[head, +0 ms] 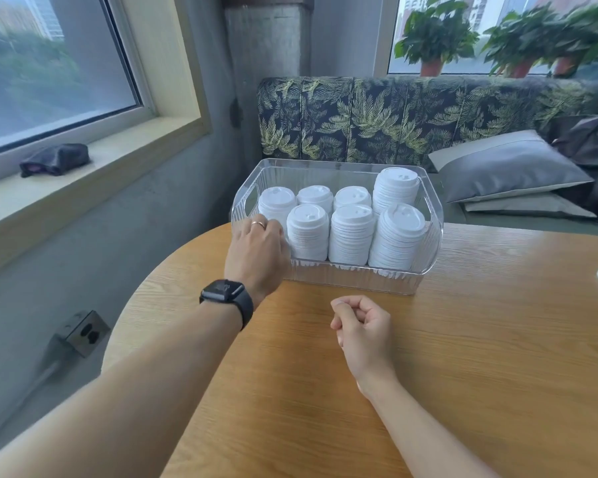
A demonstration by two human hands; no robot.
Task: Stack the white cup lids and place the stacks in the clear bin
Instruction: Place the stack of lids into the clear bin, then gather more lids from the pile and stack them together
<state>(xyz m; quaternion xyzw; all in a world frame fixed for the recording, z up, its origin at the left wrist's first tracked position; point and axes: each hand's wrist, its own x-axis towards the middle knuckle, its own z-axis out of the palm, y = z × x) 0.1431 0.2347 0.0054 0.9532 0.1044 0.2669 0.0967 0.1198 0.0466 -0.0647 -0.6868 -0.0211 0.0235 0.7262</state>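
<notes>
No readable writing. My left grip curls over ribbed clear bin corner; right grip fisted, empty, before bin on woodgrain worktop. Seven white domed lid stacks inside.

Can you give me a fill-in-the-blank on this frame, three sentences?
1. The clear bin holds ____ stacks of white lids.
2. The ____ hand touches the bin's near corner.
3. The right hand is curled and holds ____.
Missing words: seven; left; nothing
</notes>
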